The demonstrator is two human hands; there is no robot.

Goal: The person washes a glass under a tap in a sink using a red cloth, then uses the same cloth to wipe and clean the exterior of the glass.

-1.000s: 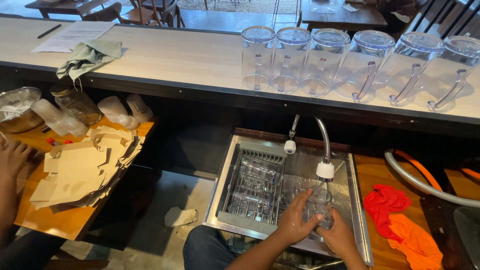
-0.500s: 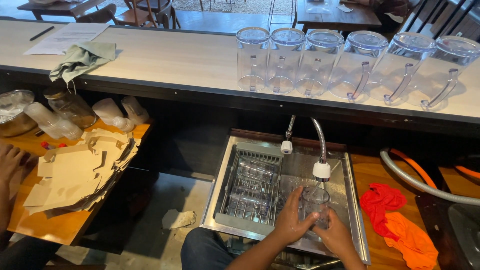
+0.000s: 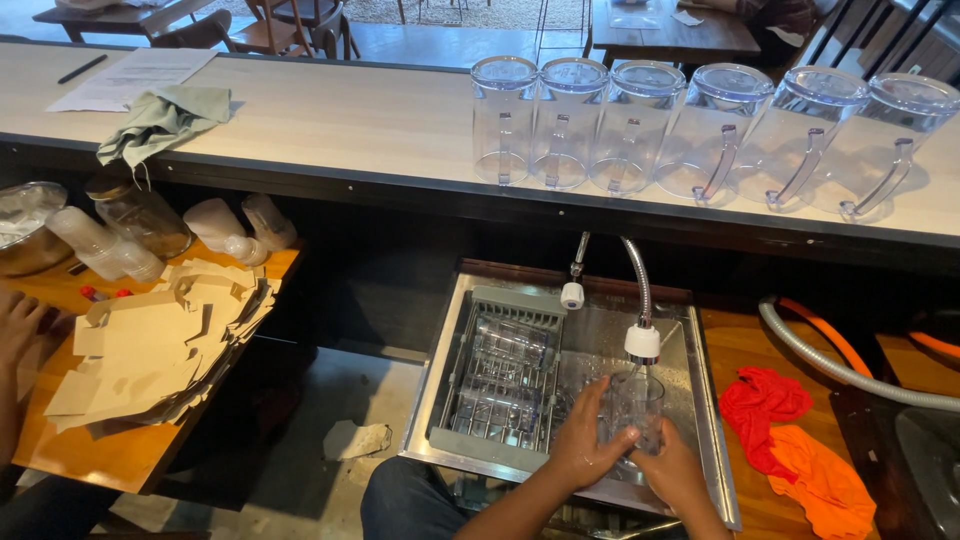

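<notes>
Both of my hands hold a clear drinking glass (image 3: 634, 400) upright under the faucet head (image 3: 642, 342) in a steel sink (image 3: 694, 380). My left hand (image 3: 585, 437) wraps the glass from the left side. My right hand (image 3: 672, 472) cups it from below and to the right. A grey dish rack (image 3: 505, 372) with clear glasses in it fills the left half of the sink.
Several clear upturned pitchers (image 3: 690, 130) line the counter above. Red and orange cloths (image 3: 795, 450) lie right of the sink beside a grey hose (image 3: 835, 365). Cardboard pieces (image 3: 150, 345), stacked cups (image 3: 100, 245) and another person's hand (image 3: 22, 330) are at left. A green cloth (image 3: 165, 120) lies on the counter.
My hands and the glass stay under the faucet with only slight shifting. The other person's hand at left has moved a little.
</notes>
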